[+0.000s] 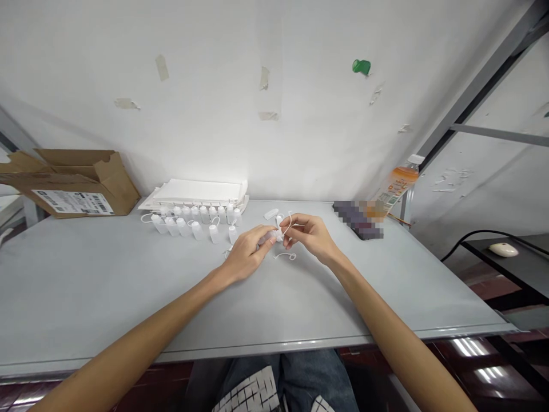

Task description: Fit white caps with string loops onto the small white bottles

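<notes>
Near the middle of the table, my left hand (246,252) is closed around a small translucent white squeeze bottle (267,236) lying on its side. At the bottle's right end, my right hand (312,233) pinches a thin white cap strap (290,221) that curls up above the fingers. Whether the strap is attached to the bottle, I cannot tell. Another white strap with a ring end (291,257) lies just below the hands. Beyond them is a loose white piece (271,214). Several similar squeeze bottles (197,231) stand in rows to the left, some with looped straps.
An open cardboard box (81,186) sits at the back left. White sheets (206,187) are stacked behind the bottles. A dark, blurred-out phone-like object (355,220) lies to the right, near an orange drink bottle (398,183). The grey table (128,297) meets a wall.
</notes>
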Demonstrator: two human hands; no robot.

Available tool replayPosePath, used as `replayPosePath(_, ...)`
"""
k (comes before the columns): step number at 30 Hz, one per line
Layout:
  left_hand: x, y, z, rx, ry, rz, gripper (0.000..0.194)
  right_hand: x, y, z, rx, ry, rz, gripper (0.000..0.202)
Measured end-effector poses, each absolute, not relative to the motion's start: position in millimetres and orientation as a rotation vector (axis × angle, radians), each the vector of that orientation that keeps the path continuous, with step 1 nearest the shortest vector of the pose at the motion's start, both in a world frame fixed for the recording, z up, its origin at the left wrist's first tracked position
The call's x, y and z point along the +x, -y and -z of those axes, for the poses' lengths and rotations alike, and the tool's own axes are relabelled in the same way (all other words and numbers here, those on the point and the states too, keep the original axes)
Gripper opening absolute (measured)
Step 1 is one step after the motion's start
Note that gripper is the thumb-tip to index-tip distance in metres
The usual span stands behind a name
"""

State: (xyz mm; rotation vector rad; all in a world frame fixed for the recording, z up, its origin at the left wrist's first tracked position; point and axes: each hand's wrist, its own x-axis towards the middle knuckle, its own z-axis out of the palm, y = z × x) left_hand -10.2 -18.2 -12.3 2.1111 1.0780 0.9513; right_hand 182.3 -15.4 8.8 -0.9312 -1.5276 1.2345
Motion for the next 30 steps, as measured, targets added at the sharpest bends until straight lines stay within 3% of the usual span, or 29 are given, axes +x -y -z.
replayPosePath(18,-11.7,20.9,13.1,2.563,-1.219,-0.854,0.031,187.5,16.1,-14.4,-1.020,1.596,-1.272,0.035)
replayPosePath(30,-11.7,20.8,14.3,2.594,-1.189,-0.883,0.029,189.9,15.4,-12.4,-0.987,1.666,-1.253,0.032)
